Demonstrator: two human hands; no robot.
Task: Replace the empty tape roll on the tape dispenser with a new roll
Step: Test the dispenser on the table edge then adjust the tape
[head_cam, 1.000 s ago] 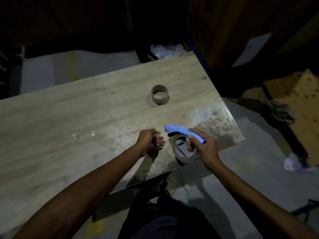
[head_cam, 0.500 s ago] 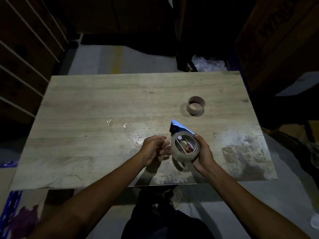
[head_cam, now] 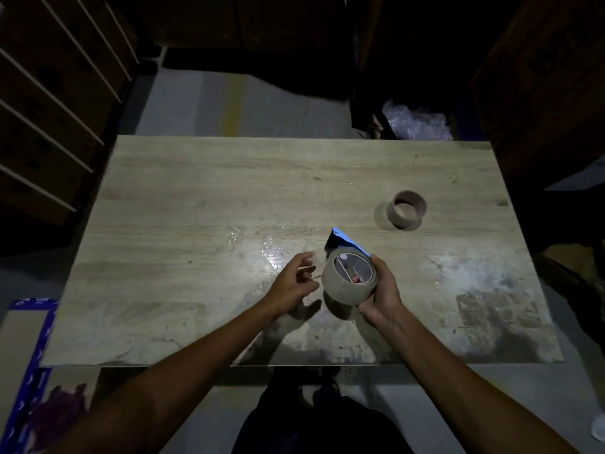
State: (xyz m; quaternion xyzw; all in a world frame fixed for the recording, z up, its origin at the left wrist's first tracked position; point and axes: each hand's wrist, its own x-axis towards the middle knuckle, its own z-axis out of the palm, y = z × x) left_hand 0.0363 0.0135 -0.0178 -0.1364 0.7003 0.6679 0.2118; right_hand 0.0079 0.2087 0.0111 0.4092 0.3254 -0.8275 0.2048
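Observation:
My right hand [head_cam: 383,291] holds the blue tape dispenser [head_cam: 347,241] just above the wooden table [head_cam: 203,198], with a full brown tape roll [head_cam: 343,286] mounted on it, its open side facing me. Only the dispenser's blue front tip shows beyond the roll. My left hand [head_cam: 294,283] hovers just left of the roll, fingers apart, holding nothing. The empty cardboard core [head_cam: 407,212] stands on the table at the far right, well apart from both hands.
Wooden slatted panels stand at the left. A crumpled plastic sheet [head_cam: 415,121] lies beyond the table's far edge. A blue-edged cardboard piece [head_cam: 29,326] lies on the floor at the lower left. My legs are below the table's near edge.
My head view has swung so the table sits square. The dispenser has turned so the roll faces me. My left hand has opened and drawn slightly back from the roll.

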